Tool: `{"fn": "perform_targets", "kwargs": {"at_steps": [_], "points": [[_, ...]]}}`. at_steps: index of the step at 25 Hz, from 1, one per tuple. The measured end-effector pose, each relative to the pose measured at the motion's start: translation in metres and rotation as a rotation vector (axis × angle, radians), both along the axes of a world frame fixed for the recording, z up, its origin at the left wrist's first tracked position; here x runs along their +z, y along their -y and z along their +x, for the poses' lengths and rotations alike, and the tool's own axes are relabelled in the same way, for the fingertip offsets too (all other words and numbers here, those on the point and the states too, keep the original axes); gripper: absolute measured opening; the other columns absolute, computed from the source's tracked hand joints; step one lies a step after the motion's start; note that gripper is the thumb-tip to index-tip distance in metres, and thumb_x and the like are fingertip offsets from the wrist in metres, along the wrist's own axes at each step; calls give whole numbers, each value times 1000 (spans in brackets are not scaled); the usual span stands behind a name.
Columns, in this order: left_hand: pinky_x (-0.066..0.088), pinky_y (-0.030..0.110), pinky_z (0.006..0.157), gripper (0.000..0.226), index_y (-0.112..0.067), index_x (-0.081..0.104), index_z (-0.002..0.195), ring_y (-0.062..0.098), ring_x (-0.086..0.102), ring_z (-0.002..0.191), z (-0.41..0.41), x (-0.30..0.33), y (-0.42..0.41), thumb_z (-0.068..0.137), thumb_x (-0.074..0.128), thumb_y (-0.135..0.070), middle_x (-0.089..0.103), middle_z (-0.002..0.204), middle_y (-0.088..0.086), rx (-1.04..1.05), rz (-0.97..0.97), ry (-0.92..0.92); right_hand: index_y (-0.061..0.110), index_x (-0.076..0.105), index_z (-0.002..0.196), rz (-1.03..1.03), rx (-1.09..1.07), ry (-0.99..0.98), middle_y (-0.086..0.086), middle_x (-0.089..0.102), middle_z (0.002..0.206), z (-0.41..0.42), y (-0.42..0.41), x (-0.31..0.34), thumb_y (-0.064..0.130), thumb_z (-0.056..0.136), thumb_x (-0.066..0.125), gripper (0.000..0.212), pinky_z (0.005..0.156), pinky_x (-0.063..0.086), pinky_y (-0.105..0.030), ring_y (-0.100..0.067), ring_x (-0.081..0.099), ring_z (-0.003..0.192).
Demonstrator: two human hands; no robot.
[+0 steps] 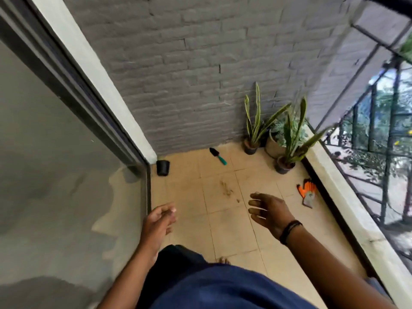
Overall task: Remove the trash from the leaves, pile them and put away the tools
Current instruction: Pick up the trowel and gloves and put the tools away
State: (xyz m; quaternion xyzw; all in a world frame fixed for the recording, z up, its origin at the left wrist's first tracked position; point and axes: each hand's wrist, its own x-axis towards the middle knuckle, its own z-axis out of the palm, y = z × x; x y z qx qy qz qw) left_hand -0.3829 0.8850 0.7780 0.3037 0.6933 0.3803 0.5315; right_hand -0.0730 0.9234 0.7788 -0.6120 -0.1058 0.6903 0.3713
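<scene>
Operator's arms are bare to the frame edge. Right hand (270, 210): black band (289, 232) around the wrist. Left hand (158, 221): unadorned. Below the band, a dark blue garment (223, 288) covers the torso; one foot (224, 260) is bare.

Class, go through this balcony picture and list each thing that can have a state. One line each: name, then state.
Left hand: fingers loosely curled, holding nothing.
Right hand: open, fingers spread, holding nothing.
Trowel: lying flat on the floor near the wall.
Black pot: on the floor in the corner; contents cannot be told.
Gloves: lying on the floor by the ledge.
Potted plants: upright.
Leaf debris: scattered thinly, not piled.
</scene>
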Motion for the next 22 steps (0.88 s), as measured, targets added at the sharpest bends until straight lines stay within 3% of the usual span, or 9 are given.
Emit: {"fn": "perform_targets", "kwargs": {"at_steps": [5,11,14,17,19,21,22], "points": [[53,39,89,15,-19,70,113,20,73,100,6,-8,-121,100,60,-20,77,105,1,-79,-62,1,6,66,119,-8,25,21,-7,66,85,-25,-133,-15,21,103,48,28,71,54,-33,-19,63,71],[51,29,70,14,-12,70,107,16,70,83,58,-39,-313,100,60,-21,76,101,8,-230,-198,86,4,65,115,-142,-13,86,-11,65,87,-46,-268,-51,17,104,49,23,66,57,-35,-23,63,71],[52,30,72,16,-13,70,108,17,72,83,89,-81,-397,100,61,-24,77,98,6,-381,-319,163,-1,65,107,-237,-34,143,-14,64,84,-47,-327,-98,13,102,54,18,63,59,-38,-26,63,70],[53,34,77,19,-16,71,109,21,74,89,115,-172,-457,99,61,-29,78,98,4,-461,-512,165,1,67,102,-304,-5,212,-13,67,81,-51,-374,-184,12,101,57,15,58,57,-34,-24,64,66],[52,37,78,17,-13,72,105,25,73,85,134,-274,-498,97,63,-25,77,96,9,-438,-624,111,4,66,93,-362,3,245,-11,68,79,-50,-413,-272,10,100,58,12,53,55,-31,-22,63,61],[55,41,85,13,-11,74,101,29,71,88,149,-390,-532,93,65,-17,76,94,12,-422,-677,-34,7,63,82,-449,-43,245,-13,64,73,-48,-448,-380,7,99,59,17,53,51,-33,-25,57,57],[55,40,89,16,-12,75,102,31,70,96,155,-448,-546,93,63,-14,76,100,11,-508,-658,-165,9,62,78,-486,-54,252,-15,65,74,-46,-465,-434,7,97,60,19,57,52,-37,-25,57,58]]}}
